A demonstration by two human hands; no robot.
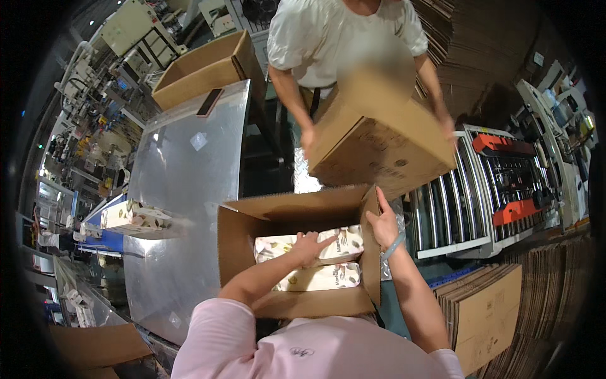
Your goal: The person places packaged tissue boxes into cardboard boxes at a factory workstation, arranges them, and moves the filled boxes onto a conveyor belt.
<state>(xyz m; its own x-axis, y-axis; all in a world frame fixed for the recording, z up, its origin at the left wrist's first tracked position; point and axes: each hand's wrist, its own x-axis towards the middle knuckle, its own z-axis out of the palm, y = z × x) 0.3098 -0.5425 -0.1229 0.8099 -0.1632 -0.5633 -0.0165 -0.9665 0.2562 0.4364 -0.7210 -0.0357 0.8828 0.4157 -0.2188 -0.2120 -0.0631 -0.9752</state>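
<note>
An open cardboard box [297,205] stands right before me with its flaps up. Inside lie long cream packs printed with leaves and flowers, one pack [346,245] farther from me and another pack [322,278] nearer. My left hand [307,248] rests on top of the farther pack, fingers stretched out and the index finger pointing right. At the box's right side, my right hand [383,224] is closed on the edge of the upright flap, its fingers partly behind the cardboard. A clear band circles my right wrist.
Across from me a person in white [309,44] holds a large cardboard box [385,148]. To the left stands a metal table [183,170] bearing a phone [210,103] and a similar pack [136,218]. A roller conveyor [451,208] and flat cartons [486,309] lie right.
</note>
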